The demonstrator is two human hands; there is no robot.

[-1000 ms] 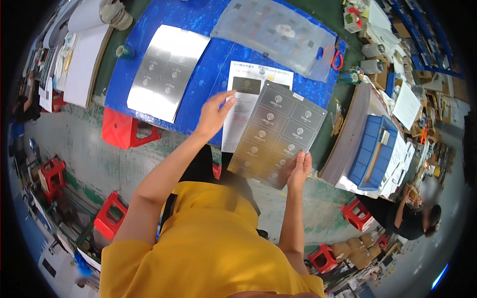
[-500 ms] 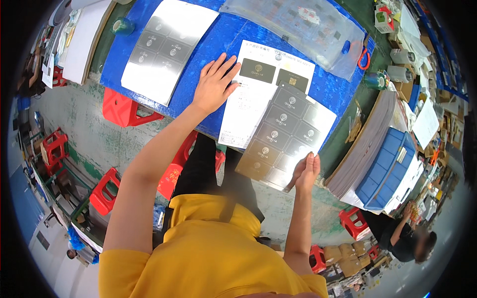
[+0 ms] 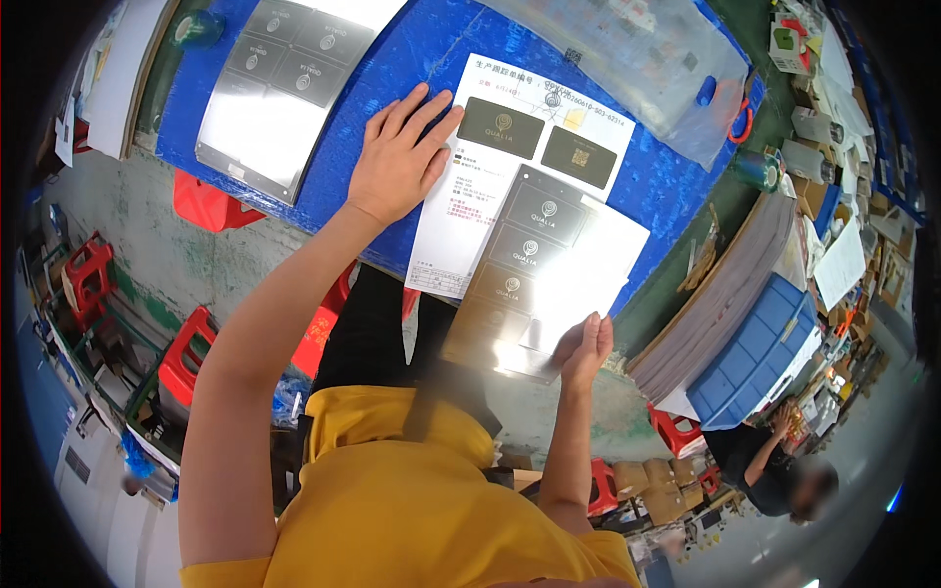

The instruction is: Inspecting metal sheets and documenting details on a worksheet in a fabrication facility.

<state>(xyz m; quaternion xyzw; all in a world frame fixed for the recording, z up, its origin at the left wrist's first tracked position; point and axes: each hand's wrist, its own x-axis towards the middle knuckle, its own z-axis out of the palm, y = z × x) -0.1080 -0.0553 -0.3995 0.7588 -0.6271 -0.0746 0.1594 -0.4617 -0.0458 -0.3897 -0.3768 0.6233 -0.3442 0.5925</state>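
My left hand lies with fingers spread, its fingertips at the upper left edge of a white printed sheet on the blue table. Two dark card shapes show near the top of that paper; whether they are printed or real cards I cannot tell. With my right hand I pinch the lower right corner of a shiny metal sheet bearing rows of grey card designs. This sheet overlaps the paper and sticks out past the table's near edge. Glare hides several of its designs.
Another metal sheet lies on the blue table at left. Clear plastic film, red-handled scissors and a green tape roll are farther off. At right are stacked sheets, a blue bin and a person.
The whole view has shifted a little, with the table now further left. Glare on the held metal sheet has grown and spread. Both hands keep nearly the same places on the things.
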